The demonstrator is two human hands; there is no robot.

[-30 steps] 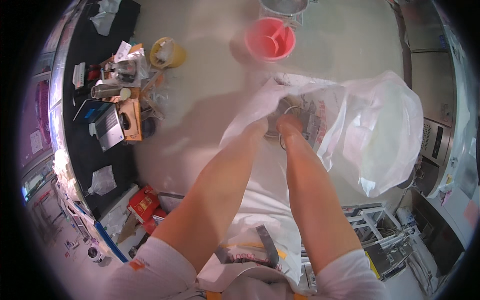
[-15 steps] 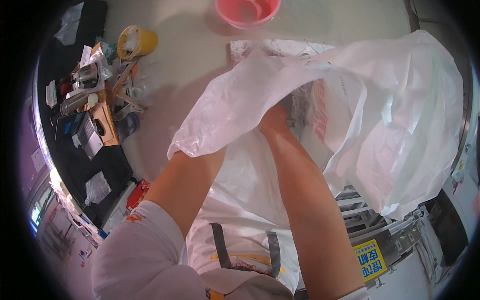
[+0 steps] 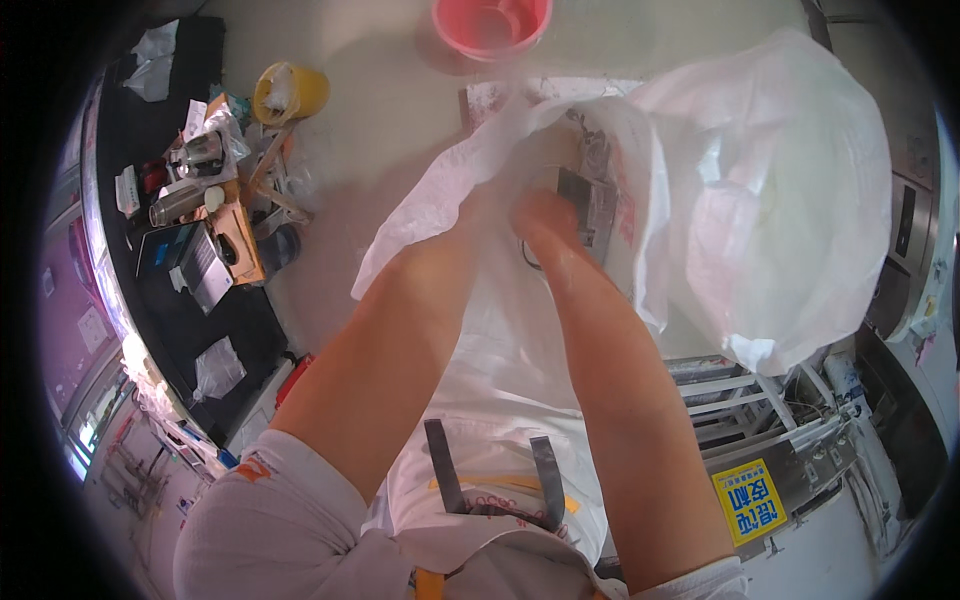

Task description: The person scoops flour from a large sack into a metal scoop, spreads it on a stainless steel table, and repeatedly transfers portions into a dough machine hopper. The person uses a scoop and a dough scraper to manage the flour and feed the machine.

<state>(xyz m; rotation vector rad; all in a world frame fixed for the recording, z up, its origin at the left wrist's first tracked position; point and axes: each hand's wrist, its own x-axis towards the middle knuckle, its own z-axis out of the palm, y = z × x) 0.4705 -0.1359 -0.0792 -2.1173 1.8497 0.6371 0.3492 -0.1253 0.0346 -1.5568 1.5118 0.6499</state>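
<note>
White translucent plastic bag point(image 3: 780, 190) already open, nothing lifted clear; right hand point(image 3: 548, 215) inside by grey metal piece point(image 3: 574, 188), left hand point(image 3: 488, 206) blurred, can't tell either grip

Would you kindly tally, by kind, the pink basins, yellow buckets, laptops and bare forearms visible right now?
Pink basin: 1
Yellow bucket: 1
Laptop: 1
Bare forearms: 2 (left forearm, right forearm)
Total: 5
</note>
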